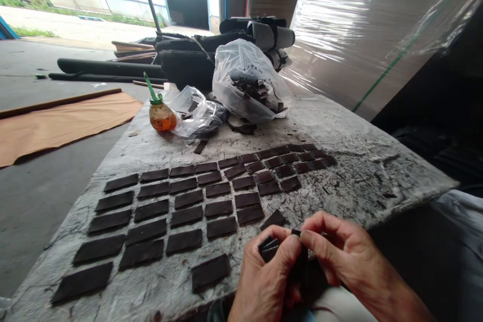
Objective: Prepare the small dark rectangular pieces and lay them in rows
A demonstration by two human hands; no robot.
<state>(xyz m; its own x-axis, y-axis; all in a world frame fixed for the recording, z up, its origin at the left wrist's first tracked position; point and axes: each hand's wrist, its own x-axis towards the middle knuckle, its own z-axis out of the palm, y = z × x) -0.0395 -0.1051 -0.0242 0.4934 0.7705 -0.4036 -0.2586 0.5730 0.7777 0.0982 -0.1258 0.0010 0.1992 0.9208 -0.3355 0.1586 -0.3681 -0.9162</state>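
Observation:
Rows of dark rectangular pieces point(186, 216) lie flat on a worn, grey-white covered table point(362, 146). At the table's near edge my left hand point(267, 266) is closed around several small dark pieces point(268, 247), their ends showing between thumb and fingers. My right hand point(339, 251) meets it, thumb and forefinger pinching the edge of a dark piece point(296, 233) at my left thumb tip. One loose dark piece point(274, 220) lies just behind my left hand, and another point(210, 272) lies to its left.
Toward the back stand an orange jar point(162, 116) with a green handle and a clear plastic bag point(241, 68) of dark scraps. A smaller bag point(198, 115) sits between them. Behind are dark rolls point(184, 63); a large wrapped stack point(339, 25) rises at right.

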